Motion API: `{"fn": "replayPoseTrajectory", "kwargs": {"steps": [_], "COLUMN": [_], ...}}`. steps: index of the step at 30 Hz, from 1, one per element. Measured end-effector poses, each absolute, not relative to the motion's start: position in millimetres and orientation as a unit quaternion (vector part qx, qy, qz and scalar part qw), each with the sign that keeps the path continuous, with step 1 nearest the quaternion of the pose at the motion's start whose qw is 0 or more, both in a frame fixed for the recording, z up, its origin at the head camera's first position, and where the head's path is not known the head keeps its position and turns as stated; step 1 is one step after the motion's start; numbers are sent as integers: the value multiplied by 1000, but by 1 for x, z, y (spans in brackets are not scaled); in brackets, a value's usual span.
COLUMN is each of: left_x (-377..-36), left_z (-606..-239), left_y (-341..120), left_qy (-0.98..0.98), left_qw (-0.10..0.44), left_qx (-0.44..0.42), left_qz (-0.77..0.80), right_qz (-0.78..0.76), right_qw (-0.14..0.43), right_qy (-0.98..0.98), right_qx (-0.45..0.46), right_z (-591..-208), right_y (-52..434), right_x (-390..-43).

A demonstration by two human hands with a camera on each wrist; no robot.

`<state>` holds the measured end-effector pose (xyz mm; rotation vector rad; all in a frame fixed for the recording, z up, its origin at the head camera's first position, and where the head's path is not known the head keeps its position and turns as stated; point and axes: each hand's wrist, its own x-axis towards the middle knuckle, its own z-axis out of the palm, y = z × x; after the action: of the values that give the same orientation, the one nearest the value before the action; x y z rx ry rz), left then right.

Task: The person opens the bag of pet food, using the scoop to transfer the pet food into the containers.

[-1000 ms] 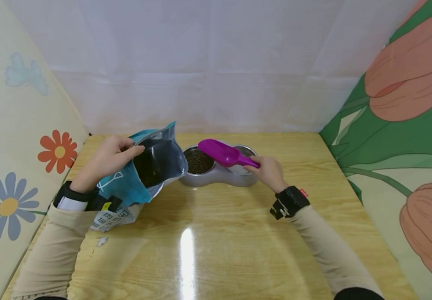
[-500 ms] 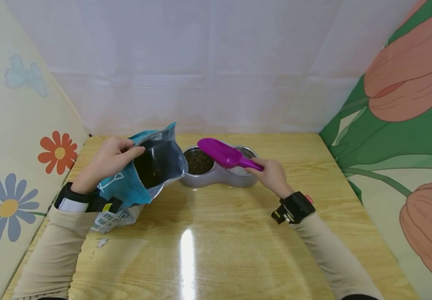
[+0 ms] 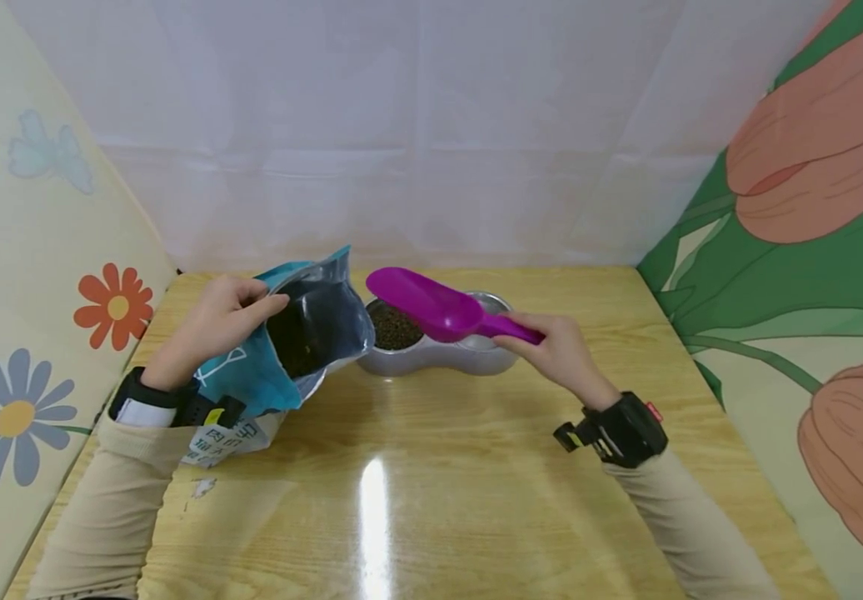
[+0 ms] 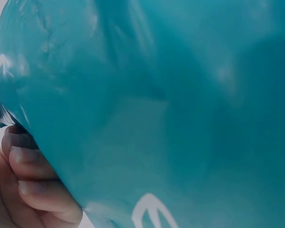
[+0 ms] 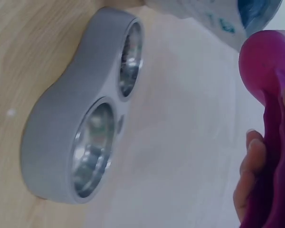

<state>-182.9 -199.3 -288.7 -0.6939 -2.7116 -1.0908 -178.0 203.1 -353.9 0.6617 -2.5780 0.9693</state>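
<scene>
My left hand (image 3: pixel 232 321) grips the edge of a blue and white pet food bag (image 3: pixel 244 375), whose silver-lined mouth gapes to the right with dark food inside. In the left wrist view curled fingers (image 4: pixel 38 178) press against the bag's blue side. My right hand (image 3: pixel 551 346) holds a purple scoop (image 3: pixel 439 308) by its handle, above a grey double bowl (image 3: pixel 431 358). Brown kibble (image 3: pixel 392 325) lies in the left bowl, partly hidden by the scoop. In the right wrist view the nearer steel bowl (image 5: pixel 92 149) shows a bare, shiny inside.
A wooden table (image 3: pixel 431 500) bears the bag and bowls. Behind it hangs a white cloth (image 3: pixel 416 133). Flower-printed panels (image 3: pixel 814 317) stand at both sides. A small pale torn patch (image 3: pixel 204 487) marks the table near the bag.
The scoop has risen toward the camera, its tip shifting left over the kibble bowl, while my right hand has moved right and slightly down. My left hand and the bag are nearly still.
</scene>
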Motion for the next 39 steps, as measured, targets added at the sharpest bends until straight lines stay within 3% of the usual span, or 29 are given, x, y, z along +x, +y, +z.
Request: {"fn": "replayPoseTrajectory", "kwargs": {"steps": [16,28,39], "left_x": [-182,-182,-182], "left_z": [-287,-287,-288], "left_y": [-199,-200,-200], "left_qy": [-903,-905,-907], "left_qw": [66,72,67], "left_qx": [-226,-223,-216], "left_qz": [-358,-355,-355], "right_qz": [306,166,67], "right_qw": [128,105,70], "right_qy": [-893,-910,-933], "right_qx": [305,364,346], "right_z": [-337,-300,-292], "right_y": [168,108,62], "right_x": [-179,-190,-194]}}
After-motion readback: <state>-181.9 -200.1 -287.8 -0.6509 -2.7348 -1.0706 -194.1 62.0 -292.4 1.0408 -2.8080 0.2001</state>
